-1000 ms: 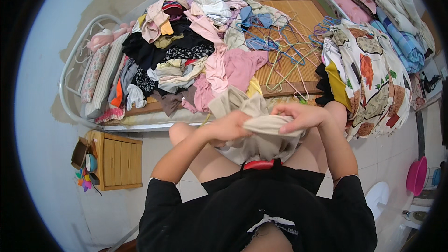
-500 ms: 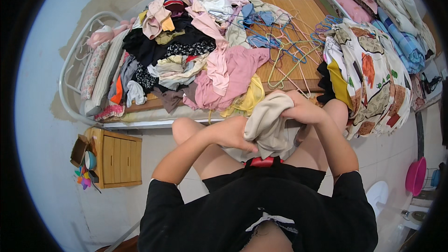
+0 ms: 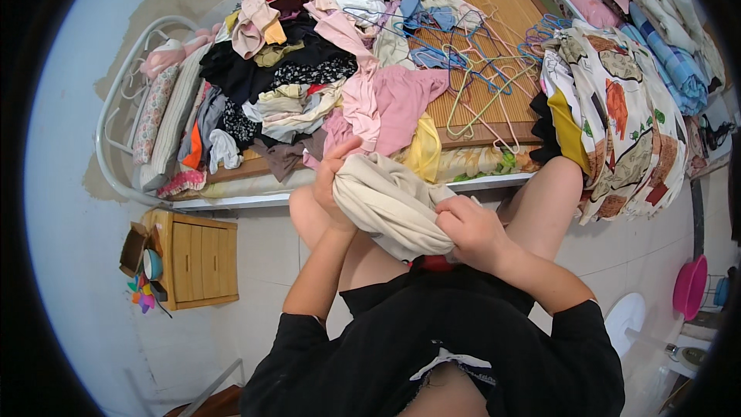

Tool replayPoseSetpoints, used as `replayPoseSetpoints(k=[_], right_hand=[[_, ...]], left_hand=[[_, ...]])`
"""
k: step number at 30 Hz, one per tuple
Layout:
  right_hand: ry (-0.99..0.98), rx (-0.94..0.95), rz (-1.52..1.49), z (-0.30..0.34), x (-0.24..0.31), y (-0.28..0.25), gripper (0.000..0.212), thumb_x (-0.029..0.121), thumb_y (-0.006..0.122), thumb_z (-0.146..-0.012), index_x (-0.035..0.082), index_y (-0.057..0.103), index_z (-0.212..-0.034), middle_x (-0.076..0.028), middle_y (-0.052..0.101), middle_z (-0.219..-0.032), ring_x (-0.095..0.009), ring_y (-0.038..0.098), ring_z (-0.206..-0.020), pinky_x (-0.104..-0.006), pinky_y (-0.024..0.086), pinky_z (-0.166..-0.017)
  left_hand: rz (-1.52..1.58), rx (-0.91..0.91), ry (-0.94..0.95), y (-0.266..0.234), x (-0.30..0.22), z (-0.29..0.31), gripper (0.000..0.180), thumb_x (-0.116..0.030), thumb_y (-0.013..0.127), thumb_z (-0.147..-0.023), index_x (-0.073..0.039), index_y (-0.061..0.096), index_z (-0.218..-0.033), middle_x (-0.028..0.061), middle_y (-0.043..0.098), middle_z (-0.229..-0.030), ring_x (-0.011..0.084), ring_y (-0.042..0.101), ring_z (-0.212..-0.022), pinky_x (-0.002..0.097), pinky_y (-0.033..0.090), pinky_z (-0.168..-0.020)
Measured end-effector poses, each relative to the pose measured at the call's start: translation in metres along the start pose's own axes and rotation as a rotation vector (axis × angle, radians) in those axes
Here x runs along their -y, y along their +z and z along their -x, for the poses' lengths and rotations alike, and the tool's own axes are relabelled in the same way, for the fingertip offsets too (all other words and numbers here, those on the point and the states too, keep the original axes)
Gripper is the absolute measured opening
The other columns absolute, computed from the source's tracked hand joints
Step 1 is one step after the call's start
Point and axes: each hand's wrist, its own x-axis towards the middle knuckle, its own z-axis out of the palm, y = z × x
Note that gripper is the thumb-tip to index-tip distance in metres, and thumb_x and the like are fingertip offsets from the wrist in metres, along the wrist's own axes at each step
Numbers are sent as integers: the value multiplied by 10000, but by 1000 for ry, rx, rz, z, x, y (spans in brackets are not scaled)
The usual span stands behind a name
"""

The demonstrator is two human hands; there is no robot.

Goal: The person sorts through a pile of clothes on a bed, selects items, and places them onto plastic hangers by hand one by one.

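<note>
A beige piece of clothing is bunched in soft folds above my lap, stretched between both hands. My left hand grips its left end, one finger pointing up and away from the cloth. At the other end my right hand is closed on the fabric, with its fingers curled in. Just beyond the garment, a yellow cloth and a pink garment lie at the bed's near edge. What kind of clothing the beige piece is, I cannot tell.
A large heap of mixed clothes covers the bed's left half. Tangled hangers lie on the bamboo mat. Patterned fabric drapes over the bed's right end. A wooden cabinet stands at left, a pink basin at right.
My left hand has moved left and up, my right hand down and slightly left. The beige garment has turned from hanging in a bunch to lying spread sideways between them.
</note>
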Motion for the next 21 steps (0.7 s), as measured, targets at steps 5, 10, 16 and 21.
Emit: replayPoseSetpoints(k=[5,10,16,21], right_hand=[[554,94,-1176,4,-47,8,440,4,498,-727,-3,491,-1167,-90,597,-1051,-224,593,-940,-336,474,-820],[865,47,-2101,-24,-84,-5,398,95,536,-807,-51,455,-1168,-140,579,-1068,-251,597,-956,-381,503,-832],[570,473,-1363,-12,-80,11,629,192,678,-752,14,379,-1275,-125,480,-1234,-197,484,-1109,-333,390,-944],[574,685,-1248,-17,-61,1,789,157,752,-667,10,328,-1316,-105,446,-1276,-177,410,-1170,-306,308,-993]], left_hand=[[251,622,-686,-9,0,-13,347,-135,694,-688,-16,565,-986,60,615,-913,88,549,-787,239,453,-722],[417,1331,-607,-4,-13,-2,540,-112,702,-727,-7,468,-1202,47,571,-1069,90,513,-941,237,415,-810],[604,829,-1157,2,4,2,483,-61,649,-751,0,461,-1192,81,576,-1089,128,552,-940,257,457,-805],[543,585,-1139,17,16,9,276,-25,586,-778,-11,564,-1052,63,617,-990,162,600,-898,274,476,-744]])
